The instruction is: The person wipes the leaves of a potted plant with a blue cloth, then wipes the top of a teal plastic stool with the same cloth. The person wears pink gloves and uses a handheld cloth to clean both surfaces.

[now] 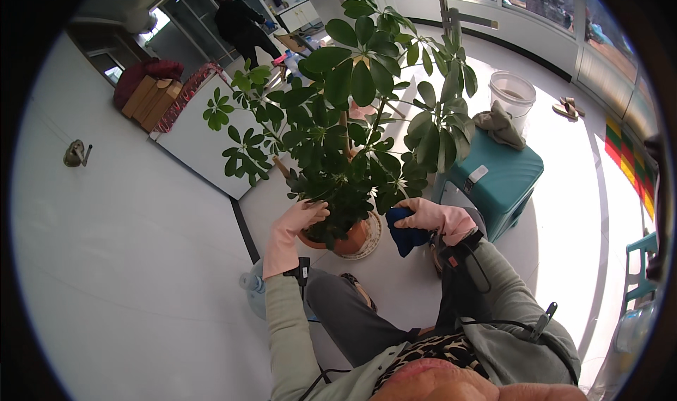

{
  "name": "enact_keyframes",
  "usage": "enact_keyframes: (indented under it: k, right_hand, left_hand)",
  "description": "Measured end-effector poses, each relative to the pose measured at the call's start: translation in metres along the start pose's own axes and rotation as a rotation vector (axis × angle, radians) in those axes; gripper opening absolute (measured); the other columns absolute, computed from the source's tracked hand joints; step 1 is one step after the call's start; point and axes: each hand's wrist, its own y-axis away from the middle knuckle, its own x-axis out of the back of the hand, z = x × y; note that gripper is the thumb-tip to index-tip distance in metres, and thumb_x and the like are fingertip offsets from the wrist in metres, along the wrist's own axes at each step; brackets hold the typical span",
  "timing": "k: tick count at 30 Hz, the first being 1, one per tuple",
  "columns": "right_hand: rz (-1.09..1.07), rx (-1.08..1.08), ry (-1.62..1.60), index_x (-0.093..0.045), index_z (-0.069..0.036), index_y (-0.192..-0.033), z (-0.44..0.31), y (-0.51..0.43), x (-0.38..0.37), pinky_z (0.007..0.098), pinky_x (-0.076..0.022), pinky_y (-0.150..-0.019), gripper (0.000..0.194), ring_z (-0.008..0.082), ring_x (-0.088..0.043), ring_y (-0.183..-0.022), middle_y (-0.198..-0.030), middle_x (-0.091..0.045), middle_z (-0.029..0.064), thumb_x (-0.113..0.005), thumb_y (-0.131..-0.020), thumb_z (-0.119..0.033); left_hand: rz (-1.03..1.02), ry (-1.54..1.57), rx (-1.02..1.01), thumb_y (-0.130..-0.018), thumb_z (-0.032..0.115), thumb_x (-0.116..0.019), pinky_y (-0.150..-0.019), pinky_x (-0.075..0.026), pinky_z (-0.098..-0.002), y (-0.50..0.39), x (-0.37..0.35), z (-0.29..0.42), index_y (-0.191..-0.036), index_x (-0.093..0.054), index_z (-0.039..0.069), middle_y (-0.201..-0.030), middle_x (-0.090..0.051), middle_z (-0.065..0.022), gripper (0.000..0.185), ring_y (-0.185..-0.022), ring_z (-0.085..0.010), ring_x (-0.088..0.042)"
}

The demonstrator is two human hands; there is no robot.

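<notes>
A leafy green potted plant (322, 131) stands before me in a terracotta-coloured pot (353, 241), on a pale saucer (374, 237). My right hand (426, 214), in a pink rubber glove, grips a dark blue cloth (404, 234) to the right of the pot. My left hand (308, 213), gloved the same way, is at the plant's lower left leaves with its fingers bent. Foliage lies right against those fingers, and whether they pinch a leaf is hard to see.
Right of the plant, a teal plastic stool (500, 173) carries a grey-brown rag (500, 126) beside a clear bucket (512, 95). A large water bottle (255, 290) stands by my left forearm. Cardboard boxes (151, 99) rest on a white cabinet (211, 158). Another person (240, 23) stands farther back.
</notes>
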Motion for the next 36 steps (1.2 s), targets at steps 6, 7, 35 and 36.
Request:
enact_keyframes:
  k: [6,7,35,36]
  right_hand:
    - [0.048,-0.016,0.074,-0.068,-0.001,-0.137,-0.005,0.006,0.004,0.0326,-0.0576,-0.083,0.05,0.0155,-0.07,-0.09,-0.102,-0.075,0.0053,-0.083,-0.095,-0.024]
    - [0.045,0.001,0.049,-0.068,-0.001,-0.137,-0.006,0.008,0.004,0.0323,-0.0577,-0.085,0.051,0.0156,-0.071,-0.093,-0.105,-0.076,0.0057,-0.083,-0.095,-0.024]
    - [0.315,-0.108,0.045,-0.069,0.004,-0.134,0.007,0.046,0.035,0.0372,-0.0569,-0.09,0.066,0.0228,-0.073,-0.1,-0.114,-0.078,0.0133,-0.086,-0.091,-0.045]
    - [0.261,-0.104,-0.003,-0.069,0.005,-0.135,0.007,0.049,0.038,0.0368,-0.0571,-0.092,0.071,0.0231,-0.074,-0.102,-0.116,-0.078,0.0143,-0.085,-0.091,-0.049]
  left_hand:
    - [-0.056,0.007,-0.06,-0.112,0.036,-0.058,-0.112,-0.053,-0.0354,0.062,0.014,0.008,-0.141,-0.062,-0.005,-0.134,-0.072,-0.0174,0.05,-0.127,-0.0255,-0.069]
    - [-0.072,0.005,-0.089,-0.113,0.033,-0.057,-0.113,-0.053,-0.0353,0.071,0.014,0.009,-0.141,-0.061,-0.005,-0.134,-0.072,-0.0175,0.048,-0.127,-0.0252,-0.069]
    - [0.558,0.674,-0.961,-0.115,0.041,-0.049,-0.124,-0.043,-0.0407,0.205,-0.125,0.272,-0.152,-0.051,-0.003,-0.144,-0.064,-0.0199,0.058,-0.139,-0.0298,-0.059]
    - [0.532,0.764,-0.927,-0.115,0.042,-0.049,-0.125,-0.043,-0.0406,0.187,-0.123,0.268,-0.153,-0.049,-0.003,-0.146,-0.062,-0.0199,0.059,-0.142,-0.0297,-0.057]
